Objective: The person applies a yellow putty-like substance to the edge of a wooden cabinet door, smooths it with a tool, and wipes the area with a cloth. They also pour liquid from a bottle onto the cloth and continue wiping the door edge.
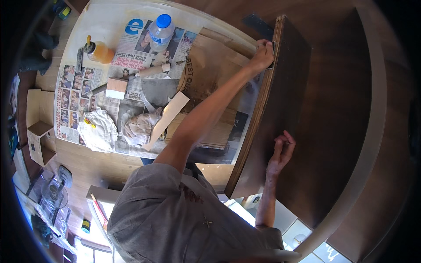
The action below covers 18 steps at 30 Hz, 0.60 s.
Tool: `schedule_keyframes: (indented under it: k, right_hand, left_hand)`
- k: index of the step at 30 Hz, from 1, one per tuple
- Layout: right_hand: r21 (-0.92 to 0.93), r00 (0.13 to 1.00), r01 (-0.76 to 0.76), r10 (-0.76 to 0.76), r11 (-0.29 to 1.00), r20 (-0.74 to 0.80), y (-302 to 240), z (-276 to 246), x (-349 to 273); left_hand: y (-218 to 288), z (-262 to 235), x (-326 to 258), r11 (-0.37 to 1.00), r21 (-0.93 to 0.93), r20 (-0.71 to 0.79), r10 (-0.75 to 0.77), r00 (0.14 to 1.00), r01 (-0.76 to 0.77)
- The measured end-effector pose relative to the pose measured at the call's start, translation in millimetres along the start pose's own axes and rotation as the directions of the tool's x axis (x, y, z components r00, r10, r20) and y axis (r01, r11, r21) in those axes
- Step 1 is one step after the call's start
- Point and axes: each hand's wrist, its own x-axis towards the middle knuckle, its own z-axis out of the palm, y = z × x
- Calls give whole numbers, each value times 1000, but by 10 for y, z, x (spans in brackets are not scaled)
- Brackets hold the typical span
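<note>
My left hand (263, 55) is closed at the far end of a dark wooden panel (302, 118), against its raw, layered edge (255, 127). A thin dark piece shows between its fingers and that edge; its kind I cannot make out. My right hand (282, 152) is beside the panel's dark brown face, fingers loosely bent and apart, with nothing visible in it. Whether it touches the face I cannot tell. Beneath my left forearm lies a flattened cardboard sheet (215, 83).
Newspaper-covered table (101, 13) carries a blue-capped bottle (161, 35), a bottle of orange liquid (101, 51), a white cloth (98, 130), a greyish rag (141, 128), a wooden strip (169, 117) and a small block (116, 87). An open cardboard box (40, 109) stands left.
</note>
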Motion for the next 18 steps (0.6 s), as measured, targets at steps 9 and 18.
schedule_keyframes:
  k: [9, 18]
  right_hand:
    - [-51, 999, -38, 37, 998, -17, -67, 16, -2]
    - [-48, 998, -65, 65, 997, -7, -76, -2, -6]
  left_hand:
    - [2, -15, 377, 981, 186, 122, -83, 989, 59]
    - [354, -77, 441, 968, 249, 215, -85, 973, 29]
